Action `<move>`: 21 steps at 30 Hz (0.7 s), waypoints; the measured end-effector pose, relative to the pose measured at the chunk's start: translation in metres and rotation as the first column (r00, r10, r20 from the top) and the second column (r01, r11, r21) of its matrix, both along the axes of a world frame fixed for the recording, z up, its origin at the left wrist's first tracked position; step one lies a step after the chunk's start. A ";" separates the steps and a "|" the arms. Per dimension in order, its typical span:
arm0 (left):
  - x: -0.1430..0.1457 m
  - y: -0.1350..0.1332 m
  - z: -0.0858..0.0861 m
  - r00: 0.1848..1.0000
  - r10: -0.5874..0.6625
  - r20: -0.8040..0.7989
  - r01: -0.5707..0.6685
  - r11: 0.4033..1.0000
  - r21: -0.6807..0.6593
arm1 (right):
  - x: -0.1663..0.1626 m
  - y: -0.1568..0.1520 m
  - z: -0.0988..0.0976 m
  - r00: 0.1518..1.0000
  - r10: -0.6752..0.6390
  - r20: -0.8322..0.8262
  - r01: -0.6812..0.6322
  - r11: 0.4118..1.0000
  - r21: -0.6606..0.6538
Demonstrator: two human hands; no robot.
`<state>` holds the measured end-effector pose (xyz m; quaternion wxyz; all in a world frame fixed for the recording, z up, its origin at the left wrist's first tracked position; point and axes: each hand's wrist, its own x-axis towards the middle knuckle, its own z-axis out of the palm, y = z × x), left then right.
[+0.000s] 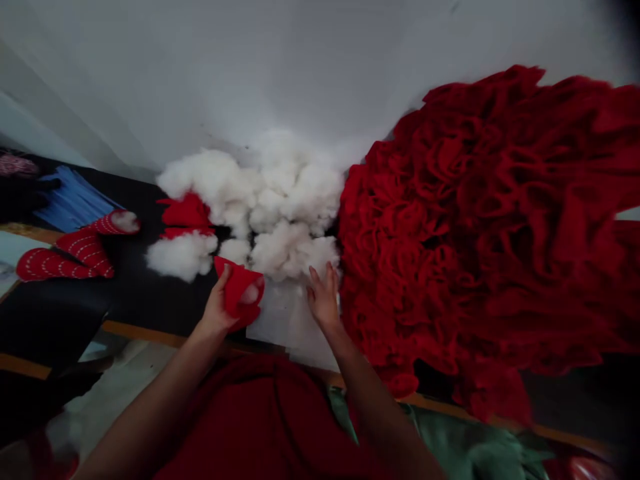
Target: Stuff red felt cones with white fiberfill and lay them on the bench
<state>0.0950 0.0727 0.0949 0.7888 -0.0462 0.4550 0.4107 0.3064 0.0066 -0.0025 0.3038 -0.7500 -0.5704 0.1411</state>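
My left hand grips a red felt cone whose open end faces right and shows white stuffing inside. My right hand has its fingers spread at the front of the white fiber stuffing; the fingertips reach the fluff's edge, and I see nothing held in them. More stuffing is heaped behind, against the wall. Beside it lie folded red felt pieces, with a separate tuft of stuffing in front of them.
A huge pile of red felt pieces fills the right side of the dark table. At left lie red cones with white stitching and blue strips. A pale wall stands behind; green cloth hangs below the front edge.
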 end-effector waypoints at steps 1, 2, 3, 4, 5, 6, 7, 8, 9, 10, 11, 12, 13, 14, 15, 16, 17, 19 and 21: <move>0.005 -0.001 0.001 1.000 -0.012 0.017 0.012 1.000 -0.024 | 0.007 0.010 -0.011 1.000 -0.020 -0.021 0.019 0.998 -0.060; 0.011 -0.003 0.001 0.999 -0.028 0.036 0.030 0.999 -0.039 | 0.012 0.019 -0.020 0.999 -0.029 -0.044 0.024 0.994 -0.102; 0.018 -0.005 0.001 0.997 -0.052 0.056 0.054 0.997 -0.046 | 0.017 0.028 -0.026 0.997 -0.030 -0.070 0.020 0.991 -0.132; 0.024 -0.008 0.000 0.993 -0.087 0.079 0.091 0.995 -0.043 | 0.021 0.035 -0.031 0.995 -0.026 -0.095 0.012 0.989 -0.147; 0.031 -0.010 -0.002 0.985 -0.137 0.106 0.141 0.990 -0.032 | 0.025 0.041 -0.033 0.992 -0.017 -0.121 -0.002 0.988 -0.152; 0.037 -0.012 -0.005 0.970 -0.200 0.136 0.203 0.979 -0.012 | 0.029 0.046 -0.033 0.988 -0.002 -0.152 -0.022 0.988 -0.154; 0.043 -0.013 -0.009 0.947 -0.275 0.167 0.277 0.961 0.013 | 0.034 0.051 -0.031 0.982 0.020 -0.186 -0.049 0.987 -0.151; 0.050 -0.012 -0.013 0.916 -0.352 0.191 0.351 0.936 0.041 | 0.039 0.054 -0.028 0.974 0.046 -0.224 -0.080 0.987 -0.143; 0.057 -0.010 -0.019 0.884 -0.421 0.202 0.416 0.907 0.069 | 0.043 0.056 -0.024 0.963 0.072 -0.261 -0.109 0.986 -0.130; 0.065 -0.006 -0.025 0.859 -0.473 0.196 0.465 0.881 0.090 | 0.046 0.057 -0.019 0.950 0.095 -0.297 -0.134 0.984 -0.115; 0.073 -0.001 -0.031 0.843 -0.507 0.181 0.496 0.862 0.104 | 0.049 0.057 -0.014 0.937 0.112 -0.331 -0.153 0.983 -0.101; 0.081 0.004 -0.037 0.837 -0.521 0.165 0.509 0.853 0.112 | 0.050 0.056 -0.009 0.924 0.122 -0.363 -0.164 0.982 -0.089; 0.089 0.010 -0.043 0.834 -0.528 0.159 0.516 0.849 0.113 | 0.050 0.054 -0.004 0.911 0.125 -0.393 -0.170 0.982 -0.080; 0.097 0.015 -0.049 0.826 -0.541 0.160 0.531 0.841 0.101 | 0.050 0.052 0.000 0.898 0.126 -0.422 -0.173 0.982 -0.075; 0.104 0.020 -0.055 0.814 -0.557 0.164 0.552 0.830 0.083 | 0.050 0.049 0.002 0.884 0.122 -0.450 -0.172 0.982 -0.072; 0.110 0.023 -0.059 0.803 -0.572 0.167 0.571 0.819 0.061 | 0.049 0.046 0.005 0.872 0.112 -0.477 -0.165 0.984 -0.071; 0.116 0.026 -0.064 0.793 -0.585 0.168 0.588 0.808 0.041 | 0.049 0.042 0.007 0.862 0.096 -0.498 -0.150 0.986 -0.069; 0.123 0.029 -0.069 0.796 -0.585 0.156 0.589 0.808 0.020 | 0.049 0.036 0.011 0.850 0.044 -0.525 -0.090 0.994 -0.061; 0.129 0.030 -0.070 0.814 -0.565 0.136 0.569 0.822 0.009 | 0.048 0.031 0.018 0.845 -0.018 -0.534 -0.009 0.999 -0.048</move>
